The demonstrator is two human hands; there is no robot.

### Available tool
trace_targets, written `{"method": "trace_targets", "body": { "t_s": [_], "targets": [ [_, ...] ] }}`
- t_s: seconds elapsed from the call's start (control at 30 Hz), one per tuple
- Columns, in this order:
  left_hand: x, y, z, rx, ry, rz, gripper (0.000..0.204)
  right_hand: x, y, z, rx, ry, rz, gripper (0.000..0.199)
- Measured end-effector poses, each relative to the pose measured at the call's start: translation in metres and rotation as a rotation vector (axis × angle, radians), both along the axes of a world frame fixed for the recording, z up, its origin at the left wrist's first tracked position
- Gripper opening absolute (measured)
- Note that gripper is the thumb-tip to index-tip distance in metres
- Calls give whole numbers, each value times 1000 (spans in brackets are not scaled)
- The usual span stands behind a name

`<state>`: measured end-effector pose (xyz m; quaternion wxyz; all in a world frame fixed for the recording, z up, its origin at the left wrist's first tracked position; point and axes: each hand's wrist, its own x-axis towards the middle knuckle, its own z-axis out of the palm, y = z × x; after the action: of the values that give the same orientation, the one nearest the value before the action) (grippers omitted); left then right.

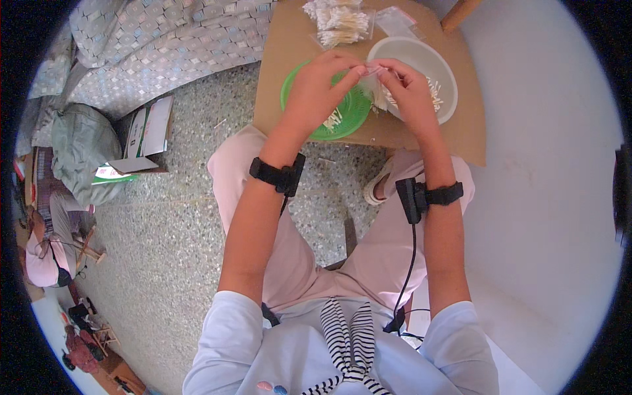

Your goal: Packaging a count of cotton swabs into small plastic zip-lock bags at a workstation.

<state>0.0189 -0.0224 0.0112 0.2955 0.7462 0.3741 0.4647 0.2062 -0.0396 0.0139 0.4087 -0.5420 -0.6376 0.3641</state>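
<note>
Both my hands are raised over the table, fingertips nearly meeting. My left hand (318,89) and my right hand (409,91) pinch the top edge of a small clear plastic bag (374,80), which hangs between them with what look like cotton swabs inside. Below my left hand is a green plastic basket (359,118) holding a few cotton swabs (334,119). Under my right hand stands a white bowl (446,66), with loose cotton swabs (434,95) in it. The right hand partly hides the bowl's contents.
Filled bags of cotton swabs (339,23) are piled at the table's far side, beside flat clear bags (397,23). The brown table (273,85) meets a white wall (540,164) on the right. At left are an opened carton (148,135), a grey-green sack (85,145) and another person (49,257).
</note>
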Motion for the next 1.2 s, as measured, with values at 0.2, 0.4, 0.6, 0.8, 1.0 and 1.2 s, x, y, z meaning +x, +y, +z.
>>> {"method": "trace_targets", "body": {
  "t_s": [0.2,0.4,0.6,0.8,1.0,1.2],
  "targets": [
    [2,-3,-5,168,110,-32,33,-5,0,1,117,217,3,25],
    [1,1,3,-18,-53,-27,29,13,9,-17,92,119,-49,22],
    [-6,5,-5,-57,54,52,23,7,1,-8,-15,-172,-2,20],
    [-3,3,-7,241,249,61,16,11,3,-11,19,-87,-158,20],
    [-2,4,-7,268,306,127,10,16,2,-9,-60,-219,-15,21],
    [-4,5,-10,329,334,-38,14,16,1,-8,-247,74,-69,28]
  ]
}}
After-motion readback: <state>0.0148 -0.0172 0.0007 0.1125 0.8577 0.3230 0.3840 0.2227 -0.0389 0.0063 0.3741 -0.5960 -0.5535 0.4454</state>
